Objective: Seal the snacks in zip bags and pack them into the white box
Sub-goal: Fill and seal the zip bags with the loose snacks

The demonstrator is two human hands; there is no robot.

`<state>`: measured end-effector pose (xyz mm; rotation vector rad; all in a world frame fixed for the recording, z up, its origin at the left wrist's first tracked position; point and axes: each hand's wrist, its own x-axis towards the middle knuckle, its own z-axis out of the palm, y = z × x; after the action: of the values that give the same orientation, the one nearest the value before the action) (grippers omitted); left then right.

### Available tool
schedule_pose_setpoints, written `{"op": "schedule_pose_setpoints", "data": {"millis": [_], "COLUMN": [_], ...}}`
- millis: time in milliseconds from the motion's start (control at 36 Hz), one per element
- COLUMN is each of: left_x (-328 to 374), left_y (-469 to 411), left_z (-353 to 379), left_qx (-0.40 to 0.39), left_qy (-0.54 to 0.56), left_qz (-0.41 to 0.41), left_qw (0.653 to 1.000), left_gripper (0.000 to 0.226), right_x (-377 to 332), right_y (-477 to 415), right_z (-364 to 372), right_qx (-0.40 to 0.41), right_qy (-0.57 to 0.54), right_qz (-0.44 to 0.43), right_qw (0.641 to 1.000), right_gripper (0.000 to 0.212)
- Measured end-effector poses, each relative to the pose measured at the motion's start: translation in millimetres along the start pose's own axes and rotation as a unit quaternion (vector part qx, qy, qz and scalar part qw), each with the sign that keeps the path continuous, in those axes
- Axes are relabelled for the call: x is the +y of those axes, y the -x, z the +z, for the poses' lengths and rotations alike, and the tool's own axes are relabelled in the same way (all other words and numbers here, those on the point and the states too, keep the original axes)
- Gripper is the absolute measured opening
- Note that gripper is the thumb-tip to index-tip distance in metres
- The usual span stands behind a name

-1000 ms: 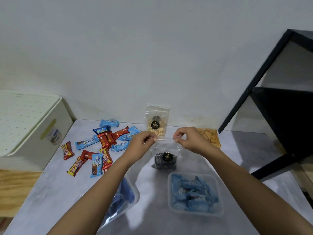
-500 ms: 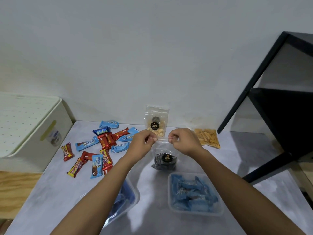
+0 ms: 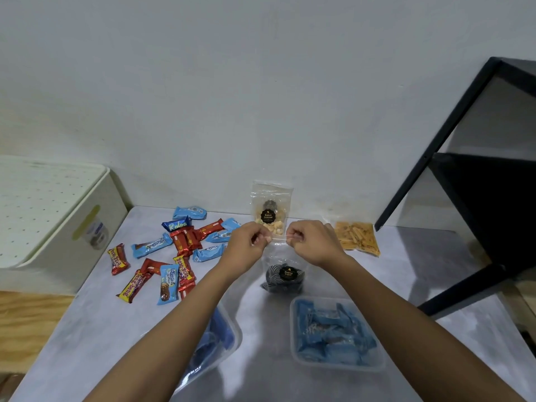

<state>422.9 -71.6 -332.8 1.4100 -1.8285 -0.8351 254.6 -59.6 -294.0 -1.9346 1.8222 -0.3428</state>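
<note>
Left hand (image 3: 246, 245), right hand (image 3: 312, 242) pinched clear plastic zip bag (image 3: 290, 258) top — seal ran sideways between them, dark snacks (image 3: 282, 281) below grip.

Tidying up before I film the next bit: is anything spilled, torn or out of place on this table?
Nothing looks spilled or torn. The wrapped bars lie jumbled on the table, at left. The biscuit pack leans upright against the wall. The left hand and right hand pinch the top of the zip bag.
</note>
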Motion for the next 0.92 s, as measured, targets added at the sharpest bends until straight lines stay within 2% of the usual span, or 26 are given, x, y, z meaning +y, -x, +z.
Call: {"op": "schedule_pose_setpoints", "data": {"millis": [139, 250, 333, 639, 694, 778, 917], "left_x": [2.0, -0.2, -1.6, 1.6, 2.9, 10.0, 10.7], "left_y": [1.2, -1.0, -2.8, 0.4, 0.8, 4.0, 9.3], "left_z": [1.4, -0.9, -0.2, 11.2, 15.6, 21.0, 33.0], "left_qx": [-0.01, -0.016, -0.008, 0.04, 0.092, 0.14, 0.033], "left_qy": [0.01, 0.009, 0.022, 0.02, 0.024, 0.082, 0.211], "left_qz": [-0.004, -0.012, -0.025, -0.025, -0.052, -0.136, -0.23], "left_qw": [1.0, 1.0, 0.999, 0.999, 0.994, 0.977, 0.949], "left_gripper": [0.007, 0.006, 0.008, 0.012, 0.011, 0.026, 0.031], "right_x": [2.9, 10.7, 18.9, 27.0, 25.5, 25.8, 28.3], "right_y": [0.1, -2.6, -0.5, 7.2, 7.6, 9.4, 15.7], "right_z": [4.7, -3.2, -13.3, -4.8, -3.8, -3.5, -5.7], "right_qx": [0.004, -0.021, -0.02, 0.065, 0.081, 0.089, 0.067], "right_qy": [-0.003, -0.101, -0.11, -0.097, -0.097, -0.084, -0.021], "right_qz": [0.006, 0.016, 0.019, 0.042, 0.04, 0.026, -0.041], "right_qw": [1.0, 0.995, 0.994, 0.992, 0.991, 0.992, 0.997], "right_gripper": [0.016, 0.012, 0.014, 0.004, 0.005, 0.007, 0.012]}}
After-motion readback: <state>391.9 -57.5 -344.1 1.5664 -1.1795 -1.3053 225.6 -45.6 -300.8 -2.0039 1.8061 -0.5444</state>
